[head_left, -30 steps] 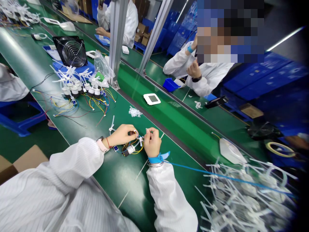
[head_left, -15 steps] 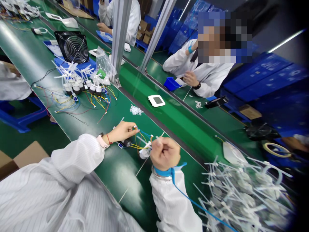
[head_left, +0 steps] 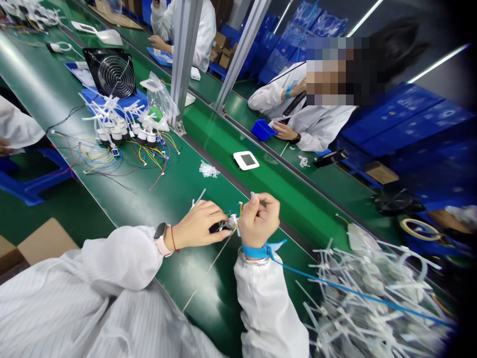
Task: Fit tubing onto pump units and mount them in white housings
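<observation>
My left hand [head_left: 201,224] curls over a small motor pump [head_left: 232,222] with a white head, its dark body partly hidden between thumb and fingers. Thin yellow and blue wires [head_left: 240,205] bunch around it. A white tube [head_left: 199,197] sticks out behind the left hand. Close by on the right, my right hand [head_left: 260,218] is raised in a pinch, with a tiny translucent piece [head_left: 252,194] showing at its fingertips. The piece's shape is too small to make out. Beyond the hands lies a little pile of clear rings [head_left: 208,169] on the green bench [head_left: 179,191].
Wired pumps [head_left: 119,132] stand in a cluster at the far left beside a black fan [head_left: 115,74]. A heap of white-tubed parts [head_left: 365,298] fills the near right. A white device [head_left: 246,160] rests on the green belt [head_left: 290,189]. A blue wrist cord [head_left: 335,286] trails right. Co-workers sit opposite.
My left hand has moved right and closed over the pump, from pinching a wire. My right hand has risen slightly away from it. The white device has shifted slightly right along the belt.
</observation>
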Demonstrator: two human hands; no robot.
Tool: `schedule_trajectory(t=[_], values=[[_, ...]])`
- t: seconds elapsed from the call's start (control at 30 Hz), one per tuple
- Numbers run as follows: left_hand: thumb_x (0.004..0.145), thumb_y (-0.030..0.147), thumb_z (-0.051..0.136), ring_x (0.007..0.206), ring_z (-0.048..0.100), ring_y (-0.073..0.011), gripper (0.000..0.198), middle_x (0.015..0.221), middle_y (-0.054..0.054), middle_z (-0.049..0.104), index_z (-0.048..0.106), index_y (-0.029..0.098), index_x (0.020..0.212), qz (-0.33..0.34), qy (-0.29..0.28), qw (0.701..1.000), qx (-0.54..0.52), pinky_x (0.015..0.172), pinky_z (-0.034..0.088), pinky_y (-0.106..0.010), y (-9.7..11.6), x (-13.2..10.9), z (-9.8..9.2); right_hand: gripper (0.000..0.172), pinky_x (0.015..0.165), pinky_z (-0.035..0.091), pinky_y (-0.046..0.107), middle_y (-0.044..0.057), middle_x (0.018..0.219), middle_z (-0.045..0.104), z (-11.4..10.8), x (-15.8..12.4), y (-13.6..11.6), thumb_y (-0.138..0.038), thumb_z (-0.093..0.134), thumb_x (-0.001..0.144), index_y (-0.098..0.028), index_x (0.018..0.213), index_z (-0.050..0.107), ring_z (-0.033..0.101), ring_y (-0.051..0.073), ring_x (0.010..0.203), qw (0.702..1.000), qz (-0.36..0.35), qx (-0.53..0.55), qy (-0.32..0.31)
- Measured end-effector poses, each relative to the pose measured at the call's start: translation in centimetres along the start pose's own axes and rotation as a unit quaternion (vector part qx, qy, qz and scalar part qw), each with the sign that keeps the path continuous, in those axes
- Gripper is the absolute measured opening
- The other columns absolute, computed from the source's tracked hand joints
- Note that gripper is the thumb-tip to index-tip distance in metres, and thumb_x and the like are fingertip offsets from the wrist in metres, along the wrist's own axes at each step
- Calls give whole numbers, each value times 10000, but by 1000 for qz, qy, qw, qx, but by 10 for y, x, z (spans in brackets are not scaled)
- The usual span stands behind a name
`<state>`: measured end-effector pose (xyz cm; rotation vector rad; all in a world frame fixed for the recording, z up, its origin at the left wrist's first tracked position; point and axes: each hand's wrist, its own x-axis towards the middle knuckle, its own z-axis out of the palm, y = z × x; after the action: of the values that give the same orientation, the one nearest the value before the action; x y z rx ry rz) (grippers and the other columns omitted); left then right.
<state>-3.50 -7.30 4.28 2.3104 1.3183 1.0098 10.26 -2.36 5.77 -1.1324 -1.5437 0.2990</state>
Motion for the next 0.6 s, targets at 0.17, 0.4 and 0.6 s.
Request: schedule_trajectory(t=[0.17, 0.4, 0.6], values=[[808, 399, 542, 958, 461, -204, 238, 996, -55, 565, 637, 182, 828, -17, -2, 999, 45, 775, 348, -328, -5, -6, 10, 183, 388, 340, 203, -99, 415, 443, 5, 8, -1, -369, 477, 849, -190, 835, 440, 414, 74, 342, 987, 100, 123, -30], [781, 296, 593, 1039, 437, -210, 128, 1087, -59, 526, 671, 200, 818, -45, 57, 995, -73, 899, 358, -368, -5, -5, 13, 256, 322, 253, 153, -150, 384, 341, -1, 22, -10, -412, 558, 785, -207, 790, 405, 291, 35, 297, 916, 217, 330, 69], [783, 271, 601, 1068, 435, -204, 106, 1101, -66, 498, 679, 199, 778, -124, 114, 971, -168, 925, 359, -380, 5, -7, 13, 299, 349, 305, 164, -149, 388, 339, 7, 16, -5, -464, 555, 770, -208, 785, 400, 347, 40, 314, 925, 225, 300, 59]])
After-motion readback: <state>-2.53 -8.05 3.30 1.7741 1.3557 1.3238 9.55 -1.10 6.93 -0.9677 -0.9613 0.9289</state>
